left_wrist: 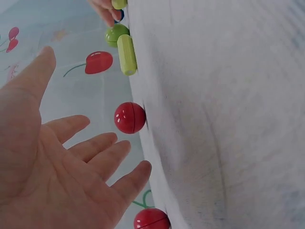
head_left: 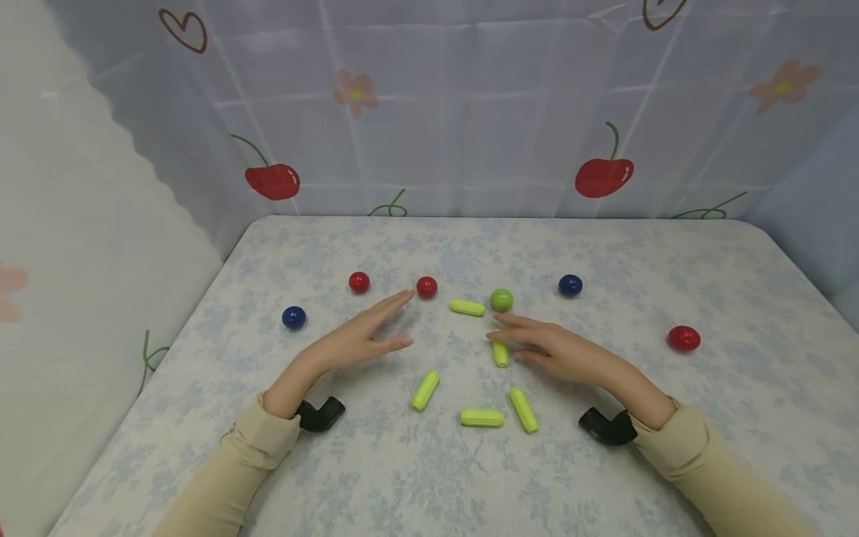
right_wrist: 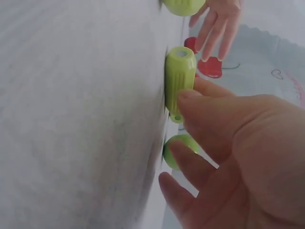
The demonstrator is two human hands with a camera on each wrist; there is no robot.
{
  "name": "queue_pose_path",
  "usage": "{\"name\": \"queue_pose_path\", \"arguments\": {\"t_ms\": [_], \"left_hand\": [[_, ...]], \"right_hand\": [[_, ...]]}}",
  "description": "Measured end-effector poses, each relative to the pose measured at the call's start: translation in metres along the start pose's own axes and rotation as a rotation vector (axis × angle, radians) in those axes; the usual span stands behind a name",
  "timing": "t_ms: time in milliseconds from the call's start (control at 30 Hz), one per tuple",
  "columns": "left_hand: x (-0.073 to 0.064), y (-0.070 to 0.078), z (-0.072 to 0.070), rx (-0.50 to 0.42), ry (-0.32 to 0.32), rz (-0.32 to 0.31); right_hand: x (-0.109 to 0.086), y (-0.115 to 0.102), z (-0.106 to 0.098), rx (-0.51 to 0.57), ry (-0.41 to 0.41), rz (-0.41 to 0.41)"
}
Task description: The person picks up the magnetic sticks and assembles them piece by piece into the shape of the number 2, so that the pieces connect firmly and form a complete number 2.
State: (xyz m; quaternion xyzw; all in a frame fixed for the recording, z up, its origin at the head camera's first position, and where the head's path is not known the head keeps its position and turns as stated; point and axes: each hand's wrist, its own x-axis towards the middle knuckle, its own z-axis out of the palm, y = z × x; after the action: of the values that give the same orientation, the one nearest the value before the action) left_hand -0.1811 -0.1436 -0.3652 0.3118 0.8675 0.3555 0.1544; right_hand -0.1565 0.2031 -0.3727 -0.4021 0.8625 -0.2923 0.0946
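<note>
My left hand [head_left: 359,335] is over the table with its fingers straight and thumb apart, holding nothing. Its fingertips come close to a glossy red ball [head_left: 426,287]; a second red ball [head_left: 359,282] sits farther left. On the other side, my right hand [head_left: 564,350] reaches over a light-green ribbed cylinder [head_left: 500,355], hiding part of it. In the right wrist view the thumb overlaps this cylinder [right_wrist: 173,71], while the fingers stay loosely extended. A green ball [head_left: 501,300] lies just beyond the right fingertips, beside another light-green cylinder [head_left: 467,307].
Nearer the front lie three more light-green cylinders, at left [head_left: 426,391], middle [head_left: 482,418] and right [head_left: 523,410]. One blue ball [head_left: 294,317] is at left, another blue ball [head_left: 570,285] at back right. A red ball [head_left: 684,338] lies far right. A printed curtain [head_left: 456,134] hangs behind the table.
</note>
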Motion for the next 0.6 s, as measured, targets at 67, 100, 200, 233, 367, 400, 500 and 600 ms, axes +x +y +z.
{"name": "queue_pose_path", "arguments": {"t_ms": [67,100,200,233,367,400,500,600], "left_hand": [[0.0,-0.001,0.001,-0.006,0.0,-0.001],[0.0,-0.001,0.002,-0.008,-0.002,0.002],[0.0,0.0,0.006,-0.008,-0.029,0.009],[-0.001,0.001,0.007,-0.004,-0.047,0.014],[-0.005,0.005,0.014,0.016,-0.151,0.058],[-0.006,0.006,0.016,0.024,-0.179,0.078],[-0.007,0.008,0.021,0.056,-0.248,0.144],[-0.006,0.01,0.025,0.108,-0.284,0.21]], "right_hand": [[0.0,0.002,0.001,-0.008,-0.015,0.012],[0.0,0.003,0.001,-0.009,-0.017,0.017],[0.0,0.007,0.002,-0.007,-0.007,0.03],[-0.001,0.007,0.002,-0.003,-0.002,0.032],[-0.001,0.009,0.004,0.016,0.013,0.041],[-0.001,0.01,0.004,0.017,0.014,0.046],[-0.001,0.01,0.004,0.018,0.016,0.053],[-0.001,0.011,0.003,0.021,0.02,0.054]]}}
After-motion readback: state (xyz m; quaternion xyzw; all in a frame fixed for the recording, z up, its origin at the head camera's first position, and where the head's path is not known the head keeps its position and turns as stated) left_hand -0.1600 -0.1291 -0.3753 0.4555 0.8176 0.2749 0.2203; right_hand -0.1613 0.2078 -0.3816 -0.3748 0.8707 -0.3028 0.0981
